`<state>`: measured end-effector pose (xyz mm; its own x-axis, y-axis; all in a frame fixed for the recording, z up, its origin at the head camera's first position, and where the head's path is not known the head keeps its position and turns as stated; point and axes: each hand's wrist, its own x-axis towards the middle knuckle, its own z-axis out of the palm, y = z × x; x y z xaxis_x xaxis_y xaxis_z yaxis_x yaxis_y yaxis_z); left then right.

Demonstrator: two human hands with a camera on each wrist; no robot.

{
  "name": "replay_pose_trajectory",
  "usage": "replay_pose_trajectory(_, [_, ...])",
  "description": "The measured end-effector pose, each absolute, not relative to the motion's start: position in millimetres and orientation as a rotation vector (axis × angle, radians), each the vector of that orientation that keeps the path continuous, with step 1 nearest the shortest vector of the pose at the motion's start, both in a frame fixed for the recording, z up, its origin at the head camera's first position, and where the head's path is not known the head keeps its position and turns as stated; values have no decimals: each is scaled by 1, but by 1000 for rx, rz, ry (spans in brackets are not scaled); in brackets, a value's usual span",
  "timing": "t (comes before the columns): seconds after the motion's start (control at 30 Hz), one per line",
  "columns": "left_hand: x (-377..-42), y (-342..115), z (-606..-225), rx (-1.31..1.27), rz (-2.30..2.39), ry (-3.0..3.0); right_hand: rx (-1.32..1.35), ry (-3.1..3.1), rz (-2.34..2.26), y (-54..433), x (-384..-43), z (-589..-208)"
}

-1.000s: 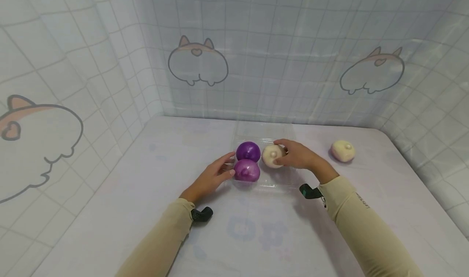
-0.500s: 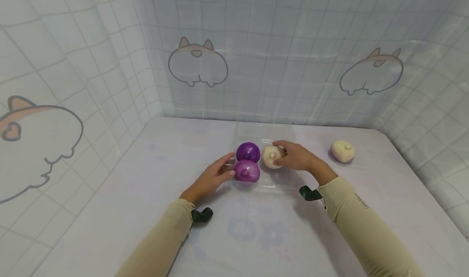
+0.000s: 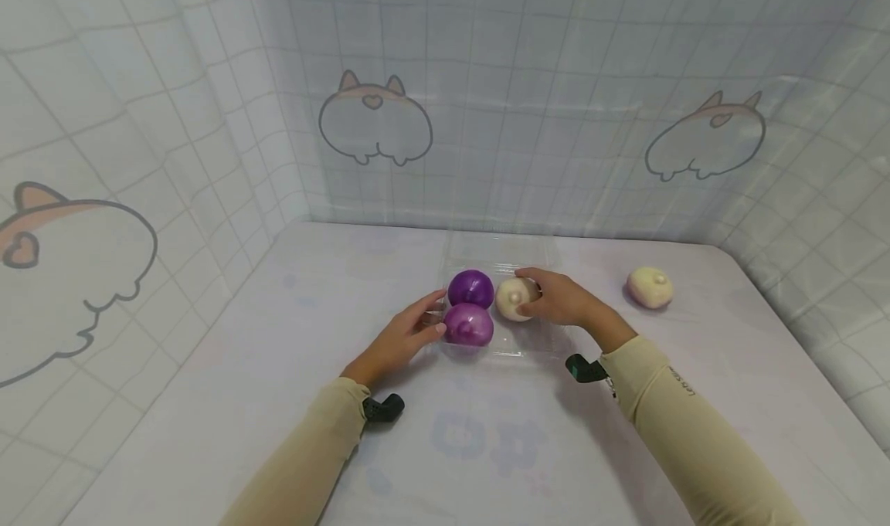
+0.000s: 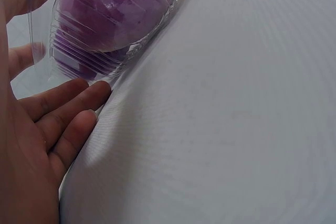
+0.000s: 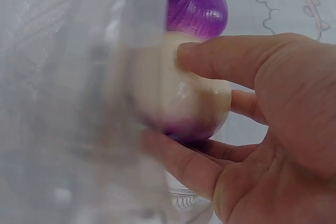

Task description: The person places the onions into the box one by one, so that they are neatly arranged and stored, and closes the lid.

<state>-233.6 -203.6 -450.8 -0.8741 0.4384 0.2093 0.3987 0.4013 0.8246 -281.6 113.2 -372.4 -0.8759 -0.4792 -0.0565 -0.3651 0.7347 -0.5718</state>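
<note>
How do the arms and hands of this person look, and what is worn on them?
The left hand and right hand wear no gloves. The left sleeve and right sleeve are long and pale beige; the right one bears small dark lettering near its cuff. Each wrist carries a small, dark, bent device.

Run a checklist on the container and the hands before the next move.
1. Lid of the clear plastic container open: ok.
2. Darker purple onion and lighter purple onion inside: ok.
3. Left hand at the container's left side: ok.
4. Right hand gripping the pale turnip: ok.
5. Gripped turnip resting on the container's floor: cannot tell.
6. Second turnip inside: not ok, on the table to the right.
</note>
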Motion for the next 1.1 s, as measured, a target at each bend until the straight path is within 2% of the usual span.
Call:
replay_pose_trajectory(0.57, [-235,-204,-451,772,1509,2577,-647,2734,-833,114,-281,-371])
replay_pose_trajectory(0.77, [-219,-199,-424,779,1491,2570,-570,2730,-888,113,-282,-371])
replay_pose_trajectory(1.0, [-237,-205,-455,774,1491,2603,-561,2725,-870,111,-282,-372])
replay_pose_trajectory(1.1, [-237,-206,-456,787,1481,2614,-563,2750,-820,110,-282,-371])
